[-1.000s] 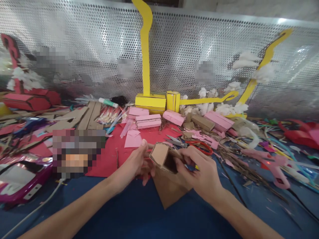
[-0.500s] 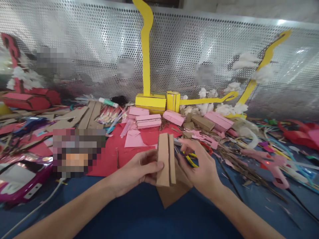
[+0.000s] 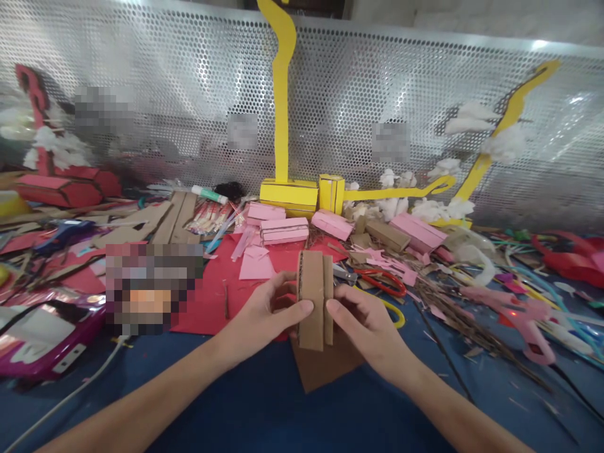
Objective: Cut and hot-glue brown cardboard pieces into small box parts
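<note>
A piece of folded brown cardboard (image 3: 311, 283) stands upright between my two hands. My left hand (image 3: 274, 311) grips its left side, with the thumb across the front panel. On the right side, my right hand (image 3: 361, 321) is closed on the narrower panel, thumb in front and fingers behind. The hidden fingertips of both hands lie behind the cardboard. A flat brown cardboard sheet (image 3: 323, 371) rests on the table below. Scissors with red and yellow handles (image 3: 384, 281) lie just beyond my right hand.
Red paper (image 3: 202, 302) lies to the left, and pink folded boxes (image 3: 284, 231) sit behind. A pink glue gun (image 3: 523, 314) with a cord is at right among twigs (image 3: 457, 314). Yellow cardboard shapes (image 3: 289, 192) stand against the perforated metal panel (image 3: 349, 94).
My right hand has moved left from beside the scissors and closed on the cardboard's right side. The cardboard has turned slightly, so its left corrugated edge shows more.
</note>
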### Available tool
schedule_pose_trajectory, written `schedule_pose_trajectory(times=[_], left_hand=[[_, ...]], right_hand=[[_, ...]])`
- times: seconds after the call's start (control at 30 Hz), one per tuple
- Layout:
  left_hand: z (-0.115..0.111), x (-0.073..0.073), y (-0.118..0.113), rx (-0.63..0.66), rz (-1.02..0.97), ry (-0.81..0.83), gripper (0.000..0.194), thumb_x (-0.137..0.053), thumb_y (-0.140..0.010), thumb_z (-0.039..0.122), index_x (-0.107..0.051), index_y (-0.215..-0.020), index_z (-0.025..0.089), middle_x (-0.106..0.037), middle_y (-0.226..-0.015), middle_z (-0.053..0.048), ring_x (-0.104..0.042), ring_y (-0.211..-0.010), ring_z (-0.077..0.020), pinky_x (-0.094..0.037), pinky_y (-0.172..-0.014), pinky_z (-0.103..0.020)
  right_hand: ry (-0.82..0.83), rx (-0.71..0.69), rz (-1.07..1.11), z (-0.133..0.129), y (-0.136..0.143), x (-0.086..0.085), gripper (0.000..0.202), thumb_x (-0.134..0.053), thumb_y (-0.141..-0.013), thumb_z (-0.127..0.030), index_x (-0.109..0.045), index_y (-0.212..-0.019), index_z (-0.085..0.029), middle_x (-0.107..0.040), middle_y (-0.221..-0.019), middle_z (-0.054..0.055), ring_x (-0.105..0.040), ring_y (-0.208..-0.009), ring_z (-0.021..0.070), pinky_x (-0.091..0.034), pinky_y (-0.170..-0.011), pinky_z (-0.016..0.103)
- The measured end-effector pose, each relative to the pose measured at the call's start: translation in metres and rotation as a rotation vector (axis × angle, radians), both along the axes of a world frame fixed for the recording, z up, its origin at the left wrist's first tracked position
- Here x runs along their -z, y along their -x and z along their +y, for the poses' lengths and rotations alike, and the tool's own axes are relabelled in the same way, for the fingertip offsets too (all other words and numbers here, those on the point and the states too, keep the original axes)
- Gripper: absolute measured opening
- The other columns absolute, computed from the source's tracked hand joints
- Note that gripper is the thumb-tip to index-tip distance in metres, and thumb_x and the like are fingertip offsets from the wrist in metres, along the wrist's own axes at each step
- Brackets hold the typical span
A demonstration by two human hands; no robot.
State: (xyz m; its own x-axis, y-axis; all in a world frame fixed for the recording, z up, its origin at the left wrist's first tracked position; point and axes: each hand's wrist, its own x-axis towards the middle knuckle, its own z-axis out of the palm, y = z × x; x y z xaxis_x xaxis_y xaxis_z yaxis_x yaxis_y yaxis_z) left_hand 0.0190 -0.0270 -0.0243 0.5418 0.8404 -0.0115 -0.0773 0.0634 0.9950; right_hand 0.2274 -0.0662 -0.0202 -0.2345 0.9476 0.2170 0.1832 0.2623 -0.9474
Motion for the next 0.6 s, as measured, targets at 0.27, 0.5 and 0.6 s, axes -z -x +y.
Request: schedule_pose_trajectory(times=[0.27, 0.5, 0.6], left_hand=[[-0.0012, -0.0051, -0.0003, -0.076, 0.099, -0.162, 0.051, -0.074, -0.088, 0.046, -0.057, -0.128, 0.021, -0.070, -0.118, -0.010, -0.066, -0.111, -0.0255, -0.053, -0.091, -0.038], [-0.0049, -0.0045, -0.0016, -0.052, 0.121, -0.201, 0.046, -0.073, -0.090, 0.042, -0.058, -0.128, 0.022, -0.070, -0.116, -0.007, -0.064, -0.098, -0.0183, -0.051, -0.077, -0.028], [-0.0065, -0.0032, -0.0016, -0.049, 0.123, -0.208, 0.046, -0.072, -0.090, 0.043, -0.058, -0.129, 0.022, -0.069, -0.114, -0.007, -0.063, -0.093, -0.0163, -0.050, -0.073, -0.026]], right_hand=[[-0.078, 0.074, 0.033, -0.0025, 0.0015, 0.0031, 0.019, -0.057, -0.101, -0.041, -0.061, -0.107, -0.023, -0.065, -0.090, 0.002, -0.062, -0.080, 0.0169, -0.051, -0.072, 0.029], [-0.503, 0.272, -0.201, -0.0050, -0.0019, 0.0052, 0.018, -0.063, -0.096, -0.020, -0.063, -0.112, -0.028, -0.059, -0.099, 0.002, -0.058, -0.084, 0.0156, -0.049, -0.074, 0.030], [-0.535, 0.297, -0.263, -0.0058, -0.0024, 0.0022, 0.012, -0.065, -0.095, -0.018, -0.065, -0.104, -0.026, -0.060, -0.094, 0.002, -0.058, -0.080, 0.0151, -0.049, -0.070, 0.029]])
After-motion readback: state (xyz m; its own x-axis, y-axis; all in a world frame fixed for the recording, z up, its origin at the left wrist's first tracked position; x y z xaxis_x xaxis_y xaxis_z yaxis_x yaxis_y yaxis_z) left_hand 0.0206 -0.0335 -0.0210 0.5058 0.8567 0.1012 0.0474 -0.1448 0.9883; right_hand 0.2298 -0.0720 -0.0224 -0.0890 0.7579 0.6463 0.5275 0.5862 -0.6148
